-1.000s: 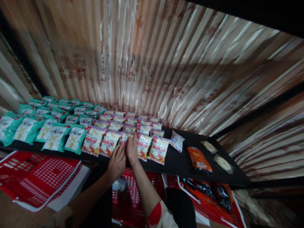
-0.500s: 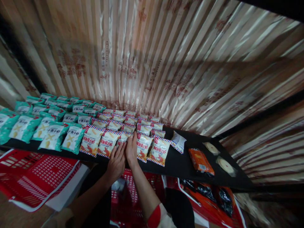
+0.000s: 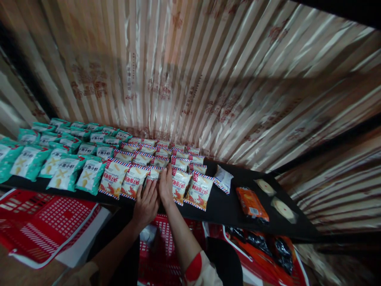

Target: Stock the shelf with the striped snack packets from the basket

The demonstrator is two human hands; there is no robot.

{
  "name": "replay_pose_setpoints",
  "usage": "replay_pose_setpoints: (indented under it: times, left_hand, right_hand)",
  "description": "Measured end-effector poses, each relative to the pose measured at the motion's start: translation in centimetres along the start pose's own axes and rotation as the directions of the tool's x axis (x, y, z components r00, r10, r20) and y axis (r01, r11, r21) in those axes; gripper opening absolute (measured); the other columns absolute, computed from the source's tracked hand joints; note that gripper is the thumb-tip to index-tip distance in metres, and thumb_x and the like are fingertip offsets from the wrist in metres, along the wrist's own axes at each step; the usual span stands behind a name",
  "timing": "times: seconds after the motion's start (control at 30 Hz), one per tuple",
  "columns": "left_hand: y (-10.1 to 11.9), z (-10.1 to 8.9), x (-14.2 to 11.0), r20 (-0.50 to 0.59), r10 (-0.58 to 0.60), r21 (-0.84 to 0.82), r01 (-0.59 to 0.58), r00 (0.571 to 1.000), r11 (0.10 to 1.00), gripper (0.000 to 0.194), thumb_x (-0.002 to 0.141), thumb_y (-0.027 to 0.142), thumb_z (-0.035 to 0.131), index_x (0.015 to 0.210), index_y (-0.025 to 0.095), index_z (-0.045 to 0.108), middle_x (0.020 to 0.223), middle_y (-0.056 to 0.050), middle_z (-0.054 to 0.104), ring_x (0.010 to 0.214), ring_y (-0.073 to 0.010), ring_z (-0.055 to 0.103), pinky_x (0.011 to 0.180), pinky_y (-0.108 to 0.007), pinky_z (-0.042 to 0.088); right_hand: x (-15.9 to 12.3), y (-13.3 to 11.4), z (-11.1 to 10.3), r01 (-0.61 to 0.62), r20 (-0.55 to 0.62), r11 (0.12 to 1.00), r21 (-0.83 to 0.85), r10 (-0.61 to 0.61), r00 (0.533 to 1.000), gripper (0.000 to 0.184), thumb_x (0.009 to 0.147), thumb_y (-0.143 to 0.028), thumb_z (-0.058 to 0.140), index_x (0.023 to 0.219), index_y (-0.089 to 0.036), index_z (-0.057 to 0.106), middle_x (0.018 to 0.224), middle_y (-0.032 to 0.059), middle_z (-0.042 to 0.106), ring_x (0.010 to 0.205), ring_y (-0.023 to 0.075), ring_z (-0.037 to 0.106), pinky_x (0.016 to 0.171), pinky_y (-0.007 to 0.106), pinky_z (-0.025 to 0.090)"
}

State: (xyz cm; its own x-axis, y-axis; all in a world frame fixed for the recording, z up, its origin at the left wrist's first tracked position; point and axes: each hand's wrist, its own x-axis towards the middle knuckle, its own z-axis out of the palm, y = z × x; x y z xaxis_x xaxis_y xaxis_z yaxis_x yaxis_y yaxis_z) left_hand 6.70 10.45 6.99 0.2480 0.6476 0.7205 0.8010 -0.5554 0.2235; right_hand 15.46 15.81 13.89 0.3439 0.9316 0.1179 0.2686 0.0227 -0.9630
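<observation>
A small white, red and orange snack bag [image 3: 154, 173] stands in the front row on the black shelf, its lower part covered by my hands. My left hand [image 3: 146, 202] lies against its front with fingers stretched out. Along the bag's right edge, my right hand [image 3: 166, 186] is held upright, fingers straight and close together. The two hands nearly meet at the bag's lower right. Matching snack bags flank it: one on the left [image 3: 134, 180] and one on the right [image 3: 180, 183]. More of the same kind stand in rows behind.
Teal snack bags [image 3: 64, 171] fill the shelf's left part. To the right lie a tilted bag [image 3: 223, 178], an orange packet [image 3: 252, 204] and two round pale packs [image 3: 282, 208]. Red baskets [image 3: 44, 222] sit below the shelf [image 3: 220, 204]. Striped plastic sheeting [image 3: 178, 71] hangs behind.
My left hand has shifted slightly down across the front of the bag. The right hand stays at the bag's right edge, and the other bags look unmoved.
</observation>
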Motion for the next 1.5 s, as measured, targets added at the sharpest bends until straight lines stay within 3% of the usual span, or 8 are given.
replay_pose_setpoints:
  times: [0.2, 0.37, 0.57, 0.77, 0.93, 1.23, 1.33, 1.5]
  left_hand:
    - [-0.4, 0.4, -0.4, -0.02, 0.042, 0.005, -0.041, 0.999, 0.999, 0.04, 0.088, 0.02, 0.039, 0.124, 0.013, 0.051, 0.134, -0.012, 0.048, 0.134, -0.0236, 0.029, 0.112, -0.049, 0.014]
    - [-0.7, 0.4, -0.7, 0.023, 0.064, 0.01, -0.064, 0.998, 0.998, 0.039, 0.088, 0.021, 0.038, 0.122, 0.012, 0.053, 0.134, -0.013, 0.048, 0.134, -0.0239, 0.029, 0.112, -0.049, 0.014]
    - [-1.2, 0.2, -1.1, 0.026, 0.076, -0.017, -0.075, 0.997, 0.997, 0.041, 0.088, 0.018, 0.034, 0.125, 0.013, 0.051, 0.133, -0.011, 0.05, 0.135, -0.0227, 0.028, 0.112, -0.047, 0.018]
    - [-1.7, 0.0, -0.9, 0.012, 0.156, -0.007, -0.156, 0.988, 0.988, 0.047, 0.089, 0.022, 0.036, 0.134, 0.01, 0.04, 0.134, -0.014, 0.048, 0.135, -0.0238, 0.027, 0.11, -0.045, 0.023]
    - [-1.8, -0.8, -0.5, 0.029, 0.168, 0.02, -0.168, 0.985, 0.986, 0.052, 0.091, 0.024, 0.034, 0.139, 0.004, 0.028, 0.135, -0.016, 0.047, 0.136, -0.0234, 0.023, 0.11, -0.045, 0.023]
    - [-2.0, -1.2, -0.5, 0.039, 0.169, -0.019, -0.169, 0.985, 0.986, 0.041, 0.091, 0.014, 0.033, 0.13, 0.006, 0.042, 0.137, -0.015, 0.045, 0.138, -0.0225, 0.018, 0.109, -0.045, 0.026]
    - [-2.1, -2.2, -0.5, 0.009, 0.135, -0.032, -0.135, 0.991, 0.99, 0.039, 0.091, 0.015, 0.033, 0.127, 0.007, 0.047, 0.137, -0.015, 0.044, 0.137, -0.0235, 0.021, 0.109, -0.045, 0.025]
    - [-4.1, -4.0, -0.3, -0.075, -0.042, 0.041, 0.045, 0.996, 0.998, 0.045, 0.09, 0.015, 0.036, 0.134, 0.014, 0.041, 0.141, -0.012, 0.039, 0.138, -0.0255, 0.019, 0.11, -0.048, 0.019]
  right_hand:
    - [0.4, 0.2, 0.3, 0.026, 0.006, 0.999, -0.03, -0.026, 1.0, 0.067, 0.09, -0.053, 0.023, 0.141, -0.011, 0.028, 0.146, 0.0135, 0.03, 0.136, 0.0195, 0.026, 0.111, 0.038, 0.019]
    - [0.4, 0.2, 0.4, 0.038, 0.012, 0.998, -0.048, -0.037, 0.999, 0.069, 0.089, -0.053, 0.023, 0.141, -0.008, 0.026, 0.147, 0.0158, 0.028, 0.137, 0.0202, 0.024, 0.111, 0.038, 0.018]
    - [-1.1, 0.1, 0.3, 0.162, -0.016, 0.977, -0.141, -0.166, 0.986, 0.065, 0.09, -0.048, 0.026, 0.141, -0.009, 0.024, 0.148, 0.0155, 0.024, 0.137, 0.0211, 0.02, 0.111, 0.043, 0.017]
    - [-3.8, 0.8, 0.3, 0.261, -0.007, 0.932, -0.25, -0.271, 0.962, 0.057, 0.091, -0.042, 0.029, 0.14, -0.013, 0.028, 0.149, 0.013, 0.022, 0.139, 0.0202, 0.014, 0.112, 0.046, 0.017]
    - [-4.8, 1.8, 0.2, 0.268, -0.001, 0.915, -0.302, -0.281, 0.96, 0.057, 0.092, -0.04, 0.029, 0.137, -0.005, 0.032, 0.146, 0.0183, 0.027, 0.138, 0.0209, 0.019, 0.111, 0.045, 0.02]
    - [-7.1, 3.1, 0.4, 0.252, -0.032, 0.913, -0.322, -0.276, 0.961, 0.056, 0.092, -0.041, 0.027, 0.134, -0.005, 0.037, 0.146, 0.0193, 0.028, 0.137, 0.0221, 0.022, 0.11, 0.046, 0.023]
    - [-7.4, 3.5, 0.4, 0.257, -0.041, 0.906, -0.336, -0.287, 0.957, 0.054, 0.093, -0.04, 0.025, 0.134, -0.007, 0.038, 0.146, 0.018, 0.029, 0.137, 0.0213, 0.023, 0.109, 0.046, 0.025]
    - [-7.5, 4.1, 1.1, 0.354, -0.012, 0.827, -0.437, -0.398, 0.917, 0.049, 0.094, -0.034, 0.027, 0.135, -0.011, 0.038, 0.146, 0.0165, 0.028, 0.138, 0.0232, 0.021, 0.107, 0.051, 0.026]
